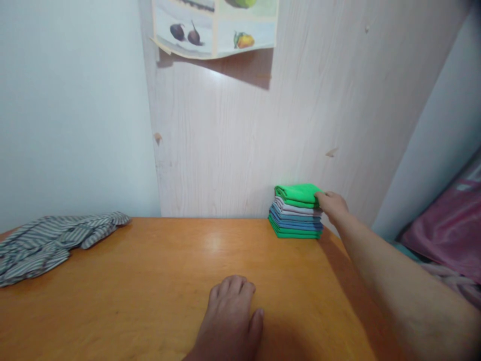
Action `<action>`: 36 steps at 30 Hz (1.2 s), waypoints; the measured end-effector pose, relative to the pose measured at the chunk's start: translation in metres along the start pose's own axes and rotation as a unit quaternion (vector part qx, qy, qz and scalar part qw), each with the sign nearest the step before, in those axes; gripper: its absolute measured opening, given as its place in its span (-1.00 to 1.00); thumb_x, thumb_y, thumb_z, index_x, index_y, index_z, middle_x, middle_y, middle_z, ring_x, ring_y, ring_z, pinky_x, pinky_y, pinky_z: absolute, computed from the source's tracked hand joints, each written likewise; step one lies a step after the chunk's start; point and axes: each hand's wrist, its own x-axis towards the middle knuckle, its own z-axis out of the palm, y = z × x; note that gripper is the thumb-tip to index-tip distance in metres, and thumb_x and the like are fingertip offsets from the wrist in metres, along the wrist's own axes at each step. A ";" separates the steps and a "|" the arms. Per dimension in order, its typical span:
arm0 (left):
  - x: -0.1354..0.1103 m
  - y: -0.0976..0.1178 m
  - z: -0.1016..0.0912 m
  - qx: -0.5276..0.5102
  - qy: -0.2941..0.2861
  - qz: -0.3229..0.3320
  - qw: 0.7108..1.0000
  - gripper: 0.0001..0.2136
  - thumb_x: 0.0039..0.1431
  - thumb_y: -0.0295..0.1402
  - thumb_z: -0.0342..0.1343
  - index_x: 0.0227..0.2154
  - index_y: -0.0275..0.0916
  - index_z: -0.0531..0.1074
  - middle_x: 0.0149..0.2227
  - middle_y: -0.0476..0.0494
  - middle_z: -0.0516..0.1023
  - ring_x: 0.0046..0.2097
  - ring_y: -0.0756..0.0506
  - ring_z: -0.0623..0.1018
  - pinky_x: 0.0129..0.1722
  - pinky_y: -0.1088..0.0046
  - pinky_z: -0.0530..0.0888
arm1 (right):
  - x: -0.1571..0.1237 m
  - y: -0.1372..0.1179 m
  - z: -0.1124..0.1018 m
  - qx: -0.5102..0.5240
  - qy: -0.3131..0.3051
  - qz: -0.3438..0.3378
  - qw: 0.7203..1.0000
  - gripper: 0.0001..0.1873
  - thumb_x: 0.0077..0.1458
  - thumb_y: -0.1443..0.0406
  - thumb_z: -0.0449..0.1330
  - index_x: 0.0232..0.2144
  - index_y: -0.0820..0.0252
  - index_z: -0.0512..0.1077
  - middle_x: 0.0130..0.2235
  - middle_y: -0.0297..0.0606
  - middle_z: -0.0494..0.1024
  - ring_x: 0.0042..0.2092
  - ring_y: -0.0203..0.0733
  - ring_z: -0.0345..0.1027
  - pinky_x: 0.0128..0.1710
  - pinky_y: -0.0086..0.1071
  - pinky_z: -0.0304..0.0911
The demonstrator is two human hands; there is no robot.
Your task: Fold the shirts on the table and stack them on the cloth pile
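My right hand [332, 204] reaches to the far right corner of the orange wooden table [150, 281]. Its fingers are closed on the right edge of a folded bright green cloth [296, 193]. That cloth lies on top of a neat stack of folded cloths [295, 220] in white, blue and green, standing against the wall. My left hand [231, 316] rests flat on the table near the front edge, fingers stretched out, holding nothing.
A crumpled grey-and-white striped garment [52, 240] lies at the table's left end. A pale wood-grain panel [255, 135] with a fruit poster [216, 25] stands behind the table. Pink fabric [451, 230] lies beyond the table's right edge.
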 end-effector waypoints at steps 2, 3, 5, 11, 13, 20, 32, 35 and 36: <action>0.000 0.000 0.001 0.002 0.002 0.003 1.000 -0.70 0.21 -0.23 -0.04 -0.06 -0.16 0.43 0.01 -0.21 0.44 0.08 -0.28 0.35 0.11 0.13 0.21 | 0.000 -0.009 -0.002 -0.036 0.038 -0.003 0.999 -0.38 0.05 0.01 0.12 0.03 0.32 0.48 -0.05 0.18 0.52 0.04 0.31 0.35 0.00 0.11 0.22; 0.000 0.000 0.001 0.003 0.003 0.005 1.000 -0.70 0.21 -0.23 -0.04 -0.06 -0.16 0.43 0.01 -0.21 0.45 0.07 -0.27 0.35 0.10 0.13 0.21 | 0.000 -0.016 -0.002 -0.056 0.054 -0.019 0.997 -0.35 0.07 0.01 0.10 0.10 0.29 0.43 0.05 0.20 0.46 0.11 0.34 0.28 0.06 0.16 0.16; 0.000 0.000 0.001 0.002 0.008 0.007 1.000 -0.71 0.21 -0.24 -0.04 -0.08 -0.16 0.43 0.00 -0.21 0.45 0.06 -0.27 0.36 0.10 0.13 0.22 | 0.001 -0.031 0.000 -0.108 0.060 -0.091 0.988 -0.36 0.16 0.05 0.01 0.18 0.27 0.36 0.16 0.18 0.38 0.18 0.32 0.21 0.13 0.16 0.09; -0.001 0.001 -0.001 -0.004 0.012 0.012 1.000 -0.74 0.19 -0.26 -0.02 -0.10 -0.16 0.43 -0.02 -0.20 0.46 0.04 -0.27 0.37 0.08 0.11 0.24 | 0.018 -0.067 0.019 -0.191 -0.051 -0.237 0.951 -0.35 0.31 0.03 -0.15 0.26 0.26 0.29 0.28 0.00 0.31 0.32 0.12 0.05 0.28 -0.02 -0.05; -0.001 0.002 -0.002 -0.004 0.011 0.013 1.000 -0.74 0.19 -0.26 -0.02 -0.10 -0.16 0.43 -0.02 -0.21 0.46 0.04 -0.27 0.37 0.08 0.10 0.25 | 0.024 -0.069 0.027 -0.203 -0.109 -0.240 0.943 -0.34 0.30 -0.04 -0.16 0.26 0.13 0.30 0.27 -0.10 0.34 0.32 0.11 0.07 0.29 0.02 -0.07; -0.003 0.002 -0.003 -0.006 0.014 0.016 1.000 -0.74 0.21 -0.28 -0.02 -0.09 -0.17 0.43 -0.02 -0.21 0.45 0.05 -0.27 0.36 0.09 0.09 0.24 | 0.024 -0.054 0.045 -0.241 -0.224 -0.186 0.926 -0.24 0.22 -0.23 -0.25 0.26 -0.12 0.28 0.33 -0.15 0.25 0.34 0.27 0.04 0.23 0.27 -0.07; -0.003 0.000 0.001 -0.007 0.019 0.012 1.000 -0.74 0.20 -0.26 -0.01 -0.10 -0.15 0.42 -0.02 -0.19 0.45 0.05 -0.26 0.36 0.10 0.13 0.22 | 0.014 -0.052 0.045 -0.218 -0.196 -0.187 0.937 -0.29 0.23 -0.21 -0.16 0.20 -0.04 0.36 0.29 -0.03 0.30 0.32 0.26 0.06 0.21 0.31 -0.09; -0.002 0.000 0.001 -0.013 0.019 0.010 1.000 -0.73 0.19 -0.25 -0.01 -0.09 -0.14 0.43 -0.02 -0.19 0.45 0.05 -0.26 0.36 0.10 0.14 0.22 | 0.001 -0.058 0.038 -0.208 -0.154 -0.197 0.946 -0.32 0.27 -0.17 -0.18 0.20 -0.02 0.36 0.28 -0.05 0.32 0.33 0.25 0.02 0.22 0.34 -0.18; -0.001 0.001 0.000 -0.015 0.016 0.006 1.000 -0.73 0.19 -0.24 -0.01 -0.09 -0.14 0.43 -0.02 -0.18 0.45 0.05 -0.26 0.36 0.09 0.14 0.22 | -0.006 -0.059 0.036 -0.204 -0.129 -0.198 0.950 -0.30 0.28 -0.15 -0.20 0.23 0.02 0.33 0.29 -0.04 0.29 0.34 0.25 -0.03 0.22 0.35 -0.23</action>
